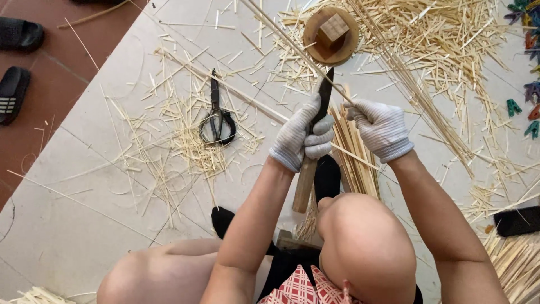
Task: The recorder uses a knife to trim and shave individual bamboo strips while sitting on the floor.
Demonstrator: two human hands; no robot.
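Observation:
My left hand (301,137), in a white knit glove, grips a knife (325,93) with a dark blade and a wooden handle (304,188), blade pointing away from me. My right hand (381,128), gloved the same way, holds a long thin bamboo strip (281,35) that crosses the blade and runs off to the upper left. Both hands sit close together above my raised right knee (365,247). A bundle of cut bamboo slats (354,163) lies on the floor just under my hands.
Black scissors (217,123) lie on the tiles to the left among bamboo shavings. A round wooden block (331,35) with a small cube on it stands ahead. Heaps of bamboo sticks (444,45) spread right. Coloured clips (526,95) at the right edge, black sandals (17,62) at the left.

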